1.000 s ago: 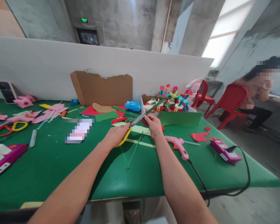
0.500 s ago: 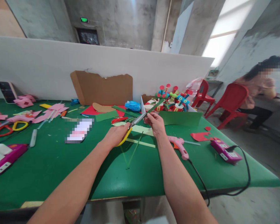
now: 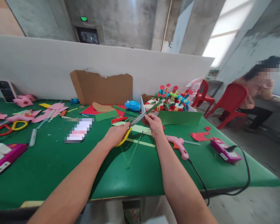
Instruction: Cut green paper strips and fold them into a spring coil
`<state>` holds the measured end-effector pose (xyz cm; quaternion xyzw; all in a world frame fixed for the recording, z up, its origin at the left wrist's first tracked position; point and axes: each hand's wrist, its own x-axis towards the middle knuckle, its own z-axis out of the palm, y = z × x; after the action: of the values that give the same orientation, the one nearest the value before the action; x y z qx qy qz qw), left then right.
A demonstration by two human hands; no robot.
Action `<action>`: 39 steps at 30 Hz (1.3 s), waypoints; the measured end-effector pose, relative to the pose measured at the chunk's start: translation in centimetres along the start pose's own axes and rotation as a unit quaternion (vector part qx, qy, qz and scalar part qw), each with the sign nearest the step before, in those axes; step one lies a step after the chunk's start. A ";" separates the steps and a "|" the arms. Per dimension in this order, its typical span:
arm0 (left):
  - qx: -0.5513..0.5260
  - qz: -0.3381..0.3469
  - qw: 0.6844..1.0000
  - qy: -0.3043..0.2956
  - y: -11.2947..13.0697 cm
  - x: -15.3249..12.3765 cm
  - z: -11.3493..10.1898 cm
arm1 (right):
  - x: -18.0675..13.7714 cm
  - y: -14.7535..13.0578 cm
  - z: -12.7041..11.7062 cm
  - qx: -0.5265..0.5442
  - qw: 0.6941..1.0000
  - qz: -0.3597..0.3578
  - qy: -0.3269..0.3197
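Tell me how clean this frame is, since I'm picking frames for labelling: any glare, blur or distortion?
Head view: the bright window at upper right is blown out; wide-angle lens bends the green felt table edge; the yellow-handled scissors and both hands stay sharp; a pixelated patch hides something on the table.

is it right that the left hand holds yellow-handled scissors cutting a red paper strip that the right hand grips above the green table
Not quite. The head view shows the strip is green, not red. The rest holds: the left hand holds the yellow-handled scissors, and the right hand grips the strip above the green table.
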<state>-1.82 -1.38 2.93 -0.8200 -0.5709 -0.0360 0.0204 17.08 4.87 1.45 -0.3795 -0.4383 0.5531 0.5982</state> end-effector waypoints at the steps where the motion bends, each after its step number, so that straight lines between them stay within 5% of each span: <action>1: -0.001 0.001 1.000 0.001 0.0 0.0 0.0 | 0.0 0.1 0.0 -0.001 1.000 0.001 0.000; 39: -0.009 0.004 1.000 0.008 -0.1 0.1 0.4 | 0.4 0.9 0.0 -0.006 1.000 0.005 -0.011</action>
<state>-1.87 -1.27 2.52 -0.8223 -0.5668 -0.0474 0.0173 16.75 5.37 0.69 -0.3790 -0.4459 0.5578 0.5885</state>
